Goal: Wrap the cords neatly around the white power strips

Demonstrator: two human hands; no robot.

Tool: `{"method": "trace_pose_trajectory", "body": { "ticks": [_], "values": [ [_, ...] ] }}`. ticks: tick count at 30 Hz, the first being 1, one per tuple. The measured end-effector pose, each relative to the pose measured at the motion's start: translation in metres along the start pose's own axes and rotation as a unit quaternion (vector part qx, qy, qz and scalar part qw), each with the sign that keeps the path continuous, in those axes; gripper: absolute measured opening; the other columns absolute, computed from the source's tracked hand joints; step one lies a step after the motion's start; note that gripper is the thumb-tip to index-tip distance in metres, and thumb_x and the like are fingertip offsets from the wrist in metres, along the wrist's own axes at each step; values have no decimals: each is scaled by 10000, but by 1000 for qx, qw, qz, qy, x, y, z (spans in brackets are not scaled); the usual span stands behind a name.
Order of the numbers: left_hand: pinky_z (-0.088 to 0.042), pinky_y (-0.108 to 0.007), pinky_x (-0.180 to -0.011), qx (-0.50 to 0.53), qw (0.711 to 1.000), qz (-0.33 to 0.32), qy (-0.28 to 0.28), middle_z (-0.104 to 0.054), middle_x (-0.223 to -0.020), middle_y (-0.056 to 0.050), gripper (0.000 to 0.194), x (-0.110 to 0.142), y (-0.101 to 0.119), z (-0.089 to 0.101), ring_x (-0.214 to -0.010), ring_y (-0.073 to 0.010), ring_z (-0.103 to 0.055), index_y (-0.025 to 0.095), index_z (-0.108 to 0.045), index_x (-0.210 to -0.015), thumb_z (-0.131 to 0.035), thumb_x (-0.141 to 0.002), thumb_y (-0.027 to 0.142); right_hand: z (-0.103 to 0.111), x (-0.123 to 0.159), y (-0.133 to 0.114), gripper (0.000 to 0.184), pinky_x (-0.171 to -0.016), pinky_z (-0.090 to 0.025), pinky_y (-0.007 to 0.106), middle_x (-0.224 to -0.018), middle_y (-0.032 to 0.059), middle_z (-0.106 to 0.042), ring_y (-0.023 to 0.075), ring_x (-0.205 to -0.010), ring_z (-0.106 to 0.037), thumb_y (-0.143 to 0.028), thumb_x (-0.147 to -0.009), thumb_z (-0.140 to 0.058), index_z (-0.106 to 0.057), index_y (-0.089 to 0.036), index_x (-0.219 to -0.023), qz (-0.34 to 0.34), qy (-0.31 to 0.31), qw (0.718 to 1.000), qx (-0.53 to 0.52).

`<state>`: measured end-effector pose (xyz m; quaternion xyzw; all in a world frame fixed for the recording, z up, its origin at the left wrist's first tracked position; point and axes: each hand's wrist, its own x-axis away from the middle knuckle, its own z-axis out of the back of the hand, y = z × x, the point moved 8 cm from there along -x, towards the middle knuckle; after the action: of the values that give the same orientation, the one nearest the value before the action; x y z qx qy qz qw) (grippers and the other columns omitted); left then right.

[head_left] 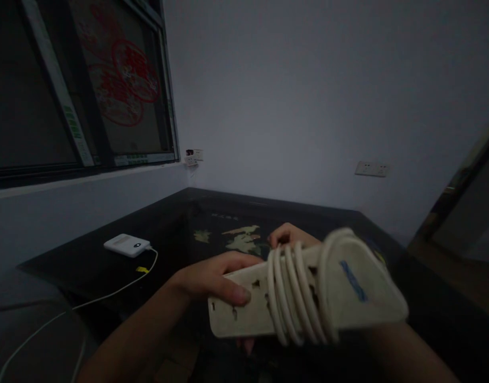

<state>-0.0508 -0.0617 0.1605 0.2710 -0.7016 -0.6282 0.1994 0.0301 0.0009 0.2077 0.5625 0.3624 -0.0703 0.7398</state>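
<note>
A white power strip (368,287) is held up at a tilt over the dark table, its right end nearest to me. Its thick white cord (296,295) loops several times around the middle. My left hand (224,279) grips the left end, thumb across the socket face and fingers underneath. Behind the strip, my right hand (290,234) shows curled fingers close to the top of the cord loops. The strip covers most of that hand, and what its fingers hold is hidden. A blue mark (353,280) crosses the right end.
On the glossy black table (176,213) lies a white power bank (127,244) with a thin white cable (120,290) running off its left edge. A leaf-like pattern (242,239) decorates the tabletop. Wall sockets (372,168) sit behind, and a window (120,80) stands left.
</note>
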Motion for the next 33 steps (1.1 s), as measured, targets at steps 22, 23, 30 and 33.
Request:
{"method": "trace_pose_trajectory", "body": {
  "ticks": [22,23,30,33],
  "values": [
    [-450,-289,-722,-440,850,12,290,-693,-981,-79,390,-9,-24,93,-857,-233,-634,165,-611,-1137,-563,-801,358,-25,-18,16,180,-541,-329,266,-757,92,-693,192,-657,-624,-329,-851,-611,-722,-187,-845,-282,-449,808,-257],
    [-450,-297,-739,-437,850,8,293,-691,-991,-80,393,-8,-24,94,-868,-236,-634,171,-607,-1144,-564,-802,358,-24,-19,16,177,-539,-321,265,-757,89,-691,185,-650,-618,-317,-857,-601,-718,-186,-833,-289,-440,808,-265],
    [-457,-342,-790,-390,829,-37,400,-664,-1053,-112,459,5,-18,108,-918,-250,-623,170,-523,-1177,-605,-783,390,-11,-17,13,225,-517,-263,266,-802,86,-697,174,-625,-602,-301,-918,-495,-693,-196,-903,-336,-399,809,-271],
    [-465,-327,-753,-365,817,-63,441,-662,-1013,-99,476,12,-15,114,-880,-233,-626,168,-483,-1171,-605,-789,424,-6,-11,14,247,-512,-253,263,-782,90,-696,169,-593,-594,-314,-937,-461,-675,-191,-931,-370,-395,802,-252]
  ]
}}
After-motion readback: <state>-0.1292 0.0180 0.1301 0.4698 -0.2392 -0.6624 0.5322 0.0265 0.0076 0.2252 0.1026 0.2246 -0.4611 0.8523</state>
